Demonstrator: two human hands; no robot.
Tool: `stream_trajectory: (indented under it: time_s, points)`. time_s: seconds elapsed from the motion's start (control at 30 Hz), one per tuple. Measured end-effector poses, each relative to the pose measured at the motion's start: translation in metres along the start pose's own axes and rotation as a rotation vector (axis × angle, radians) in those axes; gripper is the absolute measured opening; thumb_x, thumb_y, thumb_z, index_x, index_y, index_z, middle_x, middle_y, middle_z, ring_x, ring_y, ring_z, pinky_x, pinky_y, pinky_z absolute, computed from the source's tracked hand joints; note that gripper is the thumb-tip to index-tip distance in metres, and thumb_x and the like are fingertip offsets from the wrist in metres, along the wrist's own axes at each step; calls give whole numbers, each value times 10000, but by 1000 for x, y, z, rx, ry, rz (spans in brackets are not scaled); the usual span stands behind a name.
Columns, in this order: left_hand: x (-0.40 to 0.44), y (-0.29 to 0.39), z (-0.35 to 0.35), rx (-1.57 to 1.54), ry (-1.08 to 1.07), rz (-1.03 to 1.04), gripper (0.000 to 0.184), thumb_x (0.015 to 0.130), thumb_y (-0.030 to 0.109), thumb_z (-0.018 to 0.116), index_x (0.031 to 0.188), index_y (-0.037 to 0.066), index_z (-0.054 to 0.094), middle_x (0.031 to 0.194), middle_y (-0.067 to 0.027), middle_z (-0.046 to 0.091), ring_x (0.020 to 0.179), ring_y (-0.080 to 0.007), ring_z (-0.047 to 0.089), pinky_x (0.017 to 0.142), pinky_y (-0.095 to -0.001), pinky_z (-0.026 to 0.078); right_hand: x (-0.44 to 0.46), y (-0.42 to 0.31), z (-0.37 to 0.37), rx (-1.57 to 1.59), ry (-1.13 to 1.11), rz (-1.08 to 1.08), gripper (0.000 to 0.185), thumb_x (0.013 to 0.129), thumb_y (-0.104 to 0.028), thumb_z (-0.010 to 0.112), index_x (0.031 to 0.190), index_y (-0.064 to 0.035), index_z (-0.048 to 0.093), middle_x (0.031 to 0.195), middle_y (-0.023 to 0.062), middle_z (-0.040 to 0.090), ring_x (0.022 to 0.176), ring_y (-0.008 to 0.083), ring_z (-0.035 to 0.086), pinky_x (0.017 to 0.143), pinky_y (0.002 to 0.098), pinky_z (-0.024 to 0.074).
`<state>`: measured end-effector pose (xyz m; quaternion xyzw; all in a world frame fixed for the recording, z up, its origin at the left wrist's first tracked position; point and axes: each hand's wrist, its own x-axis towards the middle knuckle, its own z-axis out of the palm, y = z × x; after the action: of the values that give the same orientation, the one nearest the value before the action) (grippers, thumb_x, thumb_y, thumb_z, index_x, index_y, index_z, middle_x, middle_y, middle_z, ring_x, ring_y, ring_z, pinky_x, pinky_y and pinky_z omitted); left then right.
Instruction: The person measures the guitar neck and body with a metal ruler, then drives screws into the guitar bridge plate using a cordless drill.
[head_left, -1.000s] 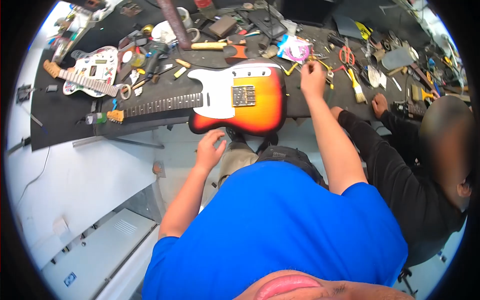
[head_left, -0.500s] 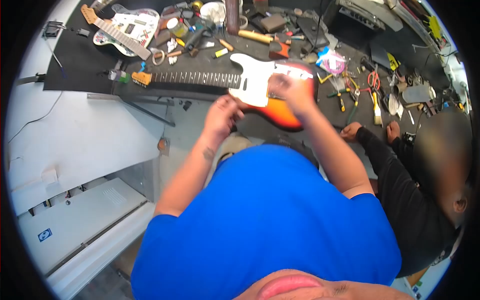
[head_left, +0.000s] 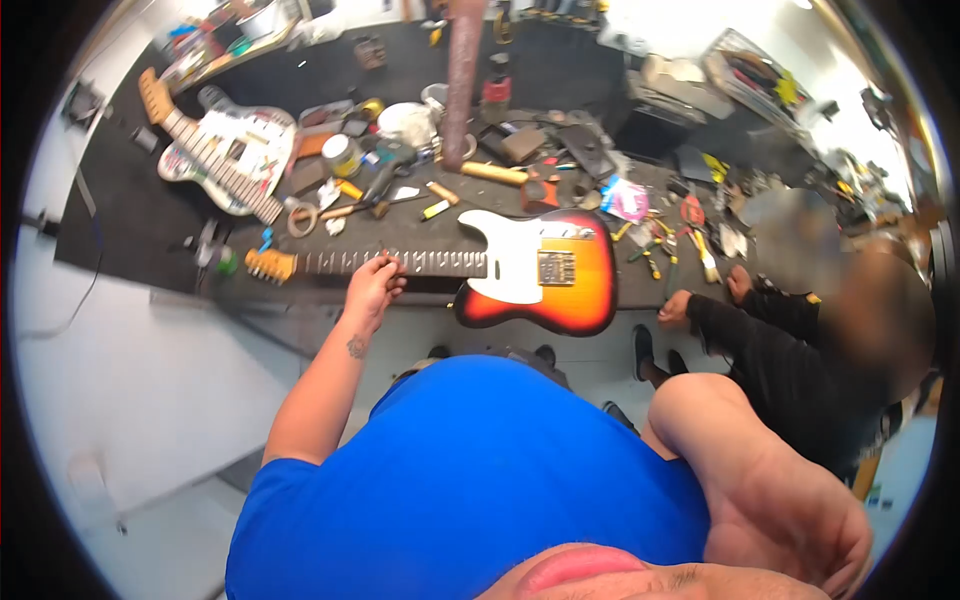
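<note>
The sunburst guitar point(head_left: 590, 275) with a white pickguard lies face up along the bench's front edge, its neck pointing left. Over the near side of that neck is my left hand point(head_left: 373, 290), its fingers closed and pinched together; a tiny dark thing shows at the fingertips, too small to name. My right hand point(head_left: 790, 510) is raised close to the camera at the lower right, palm partly showing. Its fingers curl away at the side and are mostly hidden, so whether they hold anything cannot be made out.
A sticker-covered white guitar point(head_left: 250, 145) lies at the back left. Behind the sunburst guitar stands a brown post point(head_left: 460, 90) among scattered tools. A brush point(head_left: 705, 255) and pliers lie to the right, near a person in a black sleeve point(head_left: 735, 325).
My left hand has moved left from the guitar's body to its neck. My right hand has left the guitar's bridge area and come up near the camera. The view has shifted.
</note>
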<state>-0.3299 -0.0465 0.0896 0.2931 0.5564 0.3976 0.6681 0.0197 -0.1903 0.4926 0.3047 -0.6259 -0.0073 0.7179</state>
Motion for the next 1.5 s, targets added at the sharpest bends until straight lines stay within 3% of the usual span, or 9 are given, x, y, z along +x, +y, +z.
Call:
stream_trajectory:
  time_s: [0.33,0.57,0.67,0.77,0.93,1.13,1.2,1.27,1.5]
  points:
    - [129,46,-27,1464,63,750,154,944,109,694,1023,19,791,1005,-163,761,918,-317,748,811,-456,596,1,41,86,-74,-211,-100,313,1024,-18,585,1331,-73,610,1378,56,593,1338,212,524,1109,348,405]
    - [160,63,2,1680,161,539,223,953,175,726,1127,45,777,1167,-198,746,1105,-365,719,962,-461,580,-54,-45,56,-868,-411,889,373,960,-398,734,1142,-98,608,1045,118,692,903,292,682,783,458,552]
    - [166,70,4,994,-11,511,375,972,280,751,1273,59,722,1317,-194,703,1185,-360,692,1030,-470,548,-114,-100,6,-799,392,1445,540,987,-554,635,1252,-85,591,1194,154,680,1156,376,657,995,535,516]
    - [66,135,20,-302,-512,151,675,1019,462,681,1552,115,453,1523,-181,551,1367,-361,565,1091,-537,496,-121,-145,-20,-348,1484,1143,685,1007,-666,508,1380,-92,527,1394,206,591,1330,429,557,1146,618,409]
    - [53,155,21,349,-404,256,821,1077,545,558,1692,117,222,1678,-200,367,1531,-366,373,1245,-552,302,-191,-228,-102,-1090,1351,1308,926,1016,-680,498,1721,-207,127,1767,190,160,1607,418,214,1269,642,127]
    - [90,105,-64,-272,-247,69,1060,1001,817,360,1708,84,67,1760,-232,162,1629,-370,184,1293,-550,179,-258,-292,-134,-1185,1155,1439,941,1034,-718,421,1727,-168,101,1799,166,19,1653,390,-17,1286,575,-61]
    - [91,84,-125,-215,-144,56,1128,962,855,407,1716,97,49,1770,-233,110,1636,-390,138,1305,-558,119,-296,-349,-154,-1298,1395,1527,905,1033,-731,420,1701,-159,210,1649,171,359,1333,331,478,1141,550,302]
    - [74,80,-156,-237,-55,-78,1085,975,847,374,1719,107,99,1778,-220,87,1646,-379,97,1306,-572,77,-296,-371,-158,-1305,1680,1544,1065,922,-845,490,1702,-169,226,1772,145,199,1577,409,301,1253,640,171]
    - [13,41,-90,347,-459,-157,687,1023,534,638,1534,96,499,1410,-123,670,1159,-274,702,1012,-451,525,-311,-237,-108,-767,642,2391,548,1025,-365,693,1486,-97,566,1303,56,729,1111,177,723,965,357,526]
